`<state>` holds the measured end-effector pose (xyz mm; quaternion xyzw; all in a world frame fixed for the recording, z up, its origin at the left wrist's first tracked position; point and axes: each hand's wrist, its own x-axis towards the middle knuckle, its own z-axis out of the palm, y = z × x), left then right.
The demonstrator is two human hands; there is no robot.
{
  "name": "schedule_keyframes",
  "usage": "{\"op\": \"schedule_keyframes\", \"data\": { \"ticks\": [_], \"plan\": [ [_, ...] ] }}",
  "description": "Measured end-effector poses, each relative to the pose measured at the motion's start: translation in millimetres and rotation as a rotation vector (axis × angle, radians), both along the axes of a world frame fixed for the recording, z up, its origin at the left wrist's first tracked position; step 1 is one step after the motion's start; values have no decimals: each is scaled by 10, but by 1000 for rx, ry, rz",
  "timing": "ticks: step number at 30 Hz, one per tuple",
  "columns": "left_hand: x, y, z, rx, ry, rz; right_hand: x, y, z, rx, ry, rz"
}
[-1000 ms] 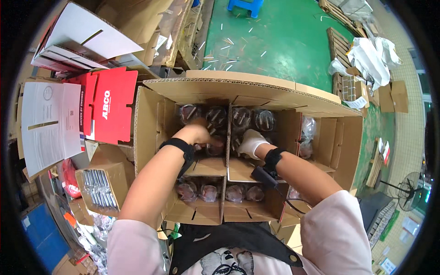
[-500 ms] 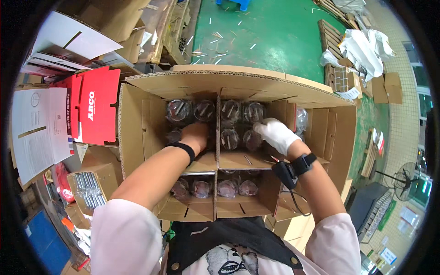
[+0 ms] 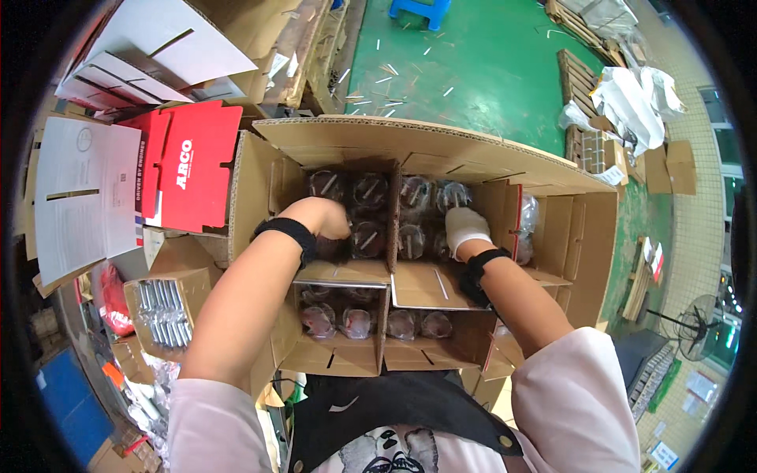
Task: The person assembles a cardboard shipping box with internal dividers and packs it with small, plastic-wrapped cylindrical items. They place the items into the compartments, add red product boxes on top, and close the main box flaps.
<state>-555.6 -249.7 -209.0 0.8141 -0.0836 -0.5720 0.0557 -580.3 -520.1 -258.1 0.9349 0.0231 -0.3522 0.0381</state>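
A large brown carton [image 3: 579,244] stands open in front of me, with several round parts in clear plastic wrap inside its compartments. Each wrapped round part [image 3: 369,189] in the far rows shows a silvery bar across its top. My bare left hand [image 3: 322,217], with a black band on the wrist, reaches into the left compartment. Its fingers curl downward over the near left parts, and what they hold is hidden. My right hand [image 3: 467,229], in a white glove, is curled down in the compartment right of the divider [image 3: 395,229], against the wrapped parts there; its fingertips are out of sight.
Red and white flattened boxes [image 3: 206,169] lie to the left. Below them, a small carton [image 3: 162,311] holds several silvery wrapped pins. Beyond the carton, the green floor [image 3: 489,87] has scattered strips and a blue stool [image 3: 422,11]. A wooden pallet [image 3: 583,91] lies far right.
My view has shifted, so the carton appears farther right. My left hand has moved left off the middle parts, uncovering one beside the divider. My right hand has come nearer and turned downward.
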Motion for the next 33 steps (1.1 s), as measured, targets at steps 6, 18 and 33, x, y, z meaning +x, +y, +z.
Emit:
{"op": "schedule_keyframes", "data": {
  "ticks": [6,18,33],
  "plan": [
    [-103,113,-324,201,81,176,58,97,894,434,-235,-98],
    [-388,282,-905,219,97,45,-1296,-946,1638,1150,-147,-928],
    [27,103,-489,159,-877,446,-1404,-133,2124,1193,-457,-499]
  ]
}}
